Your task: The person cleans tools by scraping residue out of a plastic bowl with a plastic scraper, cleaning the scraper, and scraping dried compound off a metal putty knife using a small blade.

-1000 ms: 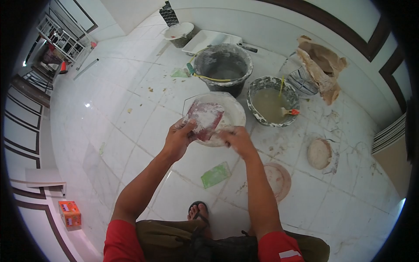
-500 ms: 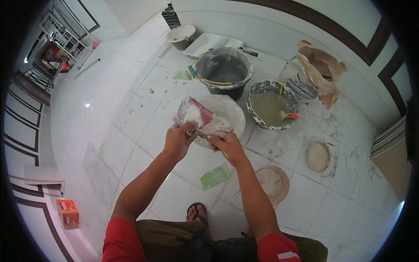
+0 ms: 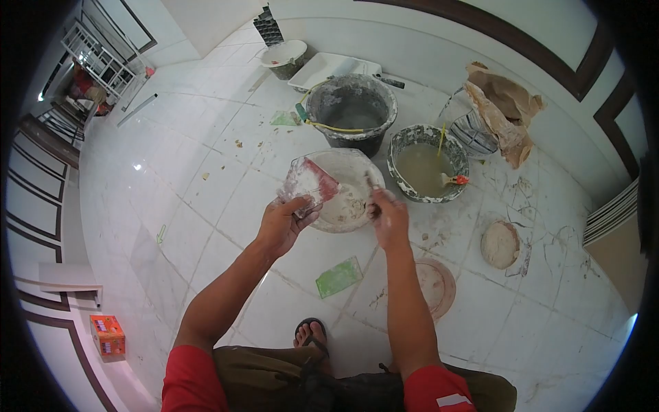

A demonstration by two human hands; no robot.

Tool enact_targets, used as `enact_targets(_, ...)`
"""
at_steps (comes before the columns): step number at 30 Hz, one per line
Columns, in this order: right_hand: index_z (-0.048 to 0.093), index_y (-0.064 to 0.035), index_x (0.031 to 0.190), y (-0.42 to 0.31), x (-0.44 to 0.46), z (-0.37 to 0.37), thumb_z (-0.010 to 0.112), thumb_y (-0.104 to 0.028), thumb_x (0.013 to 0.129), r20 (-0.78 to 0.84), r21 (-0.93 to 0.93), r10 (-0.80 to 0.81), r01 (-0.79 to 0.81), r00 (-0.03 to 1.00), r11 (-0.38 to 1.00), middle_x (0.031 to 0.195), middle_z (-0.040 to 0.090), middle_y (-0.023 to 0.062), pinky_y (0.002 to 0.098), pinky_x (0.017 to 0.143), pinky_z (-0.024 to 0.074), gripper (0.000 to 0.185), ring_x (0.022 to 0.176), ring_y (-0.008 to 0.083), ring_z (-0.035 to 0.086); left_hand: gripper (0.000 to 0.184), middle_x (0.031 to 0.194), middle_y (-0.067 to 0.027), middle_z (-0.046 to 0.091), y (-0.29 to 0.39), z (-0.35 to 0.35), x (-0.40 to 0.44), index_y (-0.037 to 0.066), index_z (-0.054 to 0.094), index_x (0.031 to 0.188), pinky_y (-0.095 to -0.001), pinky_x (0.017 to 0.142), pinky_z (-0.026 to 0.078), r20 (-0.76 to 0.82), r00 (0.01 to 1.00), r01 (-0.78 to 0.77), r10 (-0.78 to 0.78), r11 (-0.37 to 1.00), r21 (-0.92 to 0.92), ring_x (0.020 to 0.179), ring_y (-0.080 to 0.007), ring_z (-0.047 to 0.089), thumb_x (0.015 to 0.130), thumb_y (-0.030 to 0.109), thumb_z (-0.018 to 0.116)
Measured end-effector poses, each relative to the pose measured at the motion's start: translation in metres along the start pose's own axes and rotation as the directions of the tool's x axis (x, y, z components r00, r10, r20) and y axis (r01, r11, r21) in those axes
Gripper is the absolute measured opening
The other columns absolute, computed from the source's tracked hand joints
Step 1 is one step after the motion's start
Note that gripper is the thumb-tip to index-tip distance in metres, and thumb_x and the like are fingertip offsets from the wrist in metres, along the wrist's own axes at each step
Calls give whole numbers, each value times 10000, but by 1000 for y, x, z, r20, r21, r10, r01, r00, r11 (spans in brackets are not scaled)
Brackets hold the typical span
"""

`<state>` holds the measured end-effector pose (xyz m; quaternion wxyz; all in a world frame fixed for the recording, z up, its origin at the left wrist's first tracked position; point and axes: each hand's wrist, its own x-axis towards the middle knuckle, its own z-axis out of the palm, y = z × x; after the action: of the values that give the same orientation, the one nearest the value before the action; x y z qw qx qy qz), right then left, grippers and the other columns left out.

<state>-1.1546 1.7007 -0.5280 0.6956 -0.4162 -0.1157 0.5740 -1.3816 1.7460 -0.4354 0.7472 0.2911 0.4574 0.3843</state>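
My left hand [image 3: 280,225] grips a red plastic scraper [image 3: 324,180] smeared with white plaster, above the left side of a whitish round basin [image 3: 336,225]. My right hand [image 3: 391,218] is closed at the basin's right rim, around a thin dark tool [image 3: 371,181], perhaps a small putty knife, blurred by motion. Some lumpy white paste lies in the bottom of the basin. A black bucket [image 3: 353,141] with a yellow handle stands just behind it. To the right sits a smaller bucket [image 3: 394,172] of cloudy water, a red-tipped brush [image 3: 456,180] leaning in it.
A green plastic sheet [image 3: 339,277] and a round pinkish lid [image 3: 445,285] lie near my feet. An open paper sack [image 3: 522,130] slumps at the wall. Behind the buckets are a white tray [image 3: 312,77] and a small pail [image 3: 285,60]. An orange box [image 3: 107,335] is at left.
My right hand has moved right, away from the scraper, carrying the thin tool to the basin's right side. My left hand and the scraper have shifted only slightly.
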Motion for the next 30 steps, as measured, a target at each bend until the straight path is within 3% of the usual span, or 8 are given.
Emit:
enact_targets(4, 723, -20, 952, -19, -5, -6, 742, -201, 974, -3, 91, 21, -21, 1000, 996, 791, 640, 10, 246, 635, 471, 183, 657, 109, 567, 323, 1173, -131, 663, -1, -2, 0, -29, 520, 1277, -339, 901, 635, 0, 999, -54, 54, 998, 28, 1024, -239, 712, 986, 47, 636)
enact_targets(6, 728, -25, 931, -23, -9, 0, 742, -214, 975, 32, -112, 80, -76, 996, 991, 769, 638, 10, 252, 633, 461, 194, 647, 102, 546, 353, 1212, -132, 657, -1, -2, 1, -9, 504, 1307, -363, 934, 628, 4, 998, -64, 64, 998, 1, 1063, -247, 705, 983, 34, 636)
enact_targets(7, 728, -25, 931, -24, -12, 3, 742, -214, 975, 33, -113, 80, -76, 996, 991, 769, 638, 10, 252, 633, 461, 194, 647, 102, 546, 353, 1212, -132, 657, 0, -1, 1, -9, 504, 1307, -363, 934, 628, 4, 998, -65, 65, 998, 0, 1063, -247, 705, 983, 34, 636)
enact_targets(9, 733, -31, 904, -23, -18, 8, 739, -243, 980, 299, -352, 83, 29, 951, 936, 740, 633, 4, 259, 630, 436, 225, 647, 94, 527, 349, 1236, -131, 655, -1, 2, 2, -16, 508, 1306, -382, 955, 624, -22, 995, -95, 96, 995, 23, 1096, -247, 697, 982, 21, 631)
enact_targets(16, 722, -43, 859, -7, -14, 17, 739, -279, 981, 311, -289, 87, 7, 946, 957, 727, 629, -2, 260, 627, 401, 267, 642, 86, 512, 352, 1234, -120, 664, -1, 5, -2, 19, 513, 1328, -398, 942, 617, 42, 993, -112, 110, 993, 48, 1102, -246, 700, 991, 21, 614)
enact_targets(18, 715, -49, 842, -6, -13, 15, 740, -271, 981, 243, -253, 90, -27, 966, 967, 725, 628, -4, 257, 622, 398, 264, 642, 86, 513, 360, 1235, -117, 665, -2, 3, -1, 15, 507, 1330, -391, 928, 623, 36, 994, -110, 108, 992, 59, 1097, -247, 704, 989, 25, 623)
enact_targets(27, 720, -12, 851, -11, -14, 18, 723, -236, 990, 280, -310, 28, 63, 960, 949, 698, 593, -10, 255, 582, 390, 263, 611, 73, 478, 399, 1249, -114, 660, -1, 10, -5, 31, 481, 1351, -378, 897, 633, 29, 986, -168, 166, 977, 131, 1081, -232, 707, 987, 38, 643)
enact_targets(30, 722, -9, 846, -15, -15, 19, 723, -233, 987, 221, -263, 41, 19, 975, 964, 689, 584, -10, 259, 574, 384, 266, 606, 77, 474, 411, 1249, -109, 660, -3, 10, -5, 31, 472, 1355, -374, 898, 631, 57, 978, -207, 201, 970, 127, 1081, -225, 706, 986, 51, 651)
